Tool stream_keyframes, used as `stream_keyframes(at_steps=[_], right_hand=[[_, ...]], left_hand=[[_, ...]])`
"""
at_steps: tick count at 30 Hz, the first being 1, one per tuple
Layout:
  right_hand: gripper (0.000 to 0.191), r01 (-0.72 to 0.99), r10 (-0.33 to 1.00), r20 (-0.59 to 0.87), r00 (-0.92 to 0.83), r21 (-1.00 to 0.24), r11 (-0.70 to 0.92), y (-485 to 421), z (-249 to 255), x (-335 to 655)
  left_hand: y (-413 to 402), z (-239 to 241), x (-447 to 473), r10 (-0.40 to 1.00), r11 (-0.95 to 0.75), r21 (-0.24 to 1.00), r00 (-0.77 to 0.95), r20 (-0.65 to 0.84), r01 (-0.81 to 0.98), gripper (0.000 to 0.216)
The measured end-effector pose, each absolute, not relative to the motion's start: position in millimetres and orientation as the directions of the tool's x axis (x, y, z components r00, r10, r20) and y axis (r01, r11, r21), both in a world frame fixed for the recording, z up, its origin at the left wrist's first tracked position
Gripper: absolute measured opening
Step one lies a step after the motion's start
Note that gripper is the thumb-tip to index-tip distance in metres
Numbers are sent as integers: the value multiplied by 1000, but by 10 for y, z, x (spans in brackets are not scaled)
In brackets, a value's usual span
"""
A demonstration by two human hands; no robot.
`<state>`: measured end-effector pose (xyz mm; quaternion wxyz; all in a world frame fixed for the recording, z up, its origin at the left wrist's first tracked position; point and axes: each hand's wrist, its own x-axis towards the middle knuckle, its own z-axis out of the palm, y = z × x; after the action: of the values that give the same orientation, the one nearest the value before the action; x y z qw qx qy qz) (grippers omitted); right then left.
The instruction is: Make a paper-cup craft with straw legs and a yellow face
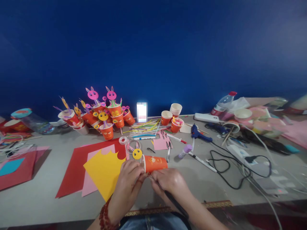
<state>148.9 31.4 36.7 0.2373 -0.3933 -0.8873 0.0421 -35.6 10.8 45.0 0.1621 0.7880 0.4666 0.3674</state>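
My left hand (128, 180) and my right hand (171, 182) meet at the near table edge around an orange paper cup (155, 163) lying on its side, rim to the left. The left fingers curl against the cup's rim end. In the right hand is a thin black tool (174, 202), its tip at the cup's underside. A yellow paper disc (137, 154) with pink ears stands just behind the cup. Yellow (103, 169), pink and red paper sheets (74, 169) lie under and left of my left hand.
Several finished orange cup figures (106, 119) with pink and yellow heads cluster at the back left. Straws (144, 126), loose cups (176, 124), a blue glue gun (199, 134), a purple glue stick (185, 150), pens, a tape roll (123, 140), black cables (225, 166), a bottle (223, 103) and a power strip (240, 153) crowd the right.
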Motion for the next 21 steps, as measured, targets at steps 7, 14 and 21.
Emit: stream_keyframes(at_steps=[7,14,21], right_hand=[[43,309,915,8,-403,-940,144,161,422,1433],[43,-59,888,-222,-403,-962,-268,188,408,1330],[46,347,917,-19,-399,-929,132,225,495,1409]], left_hand=[[52,327,-235,873,-466,742,113,475,483,18],[51,272,-203,822,-515,694,60,567,504,18],[99,456,-332,839,-506,584,207,503,634,19]])
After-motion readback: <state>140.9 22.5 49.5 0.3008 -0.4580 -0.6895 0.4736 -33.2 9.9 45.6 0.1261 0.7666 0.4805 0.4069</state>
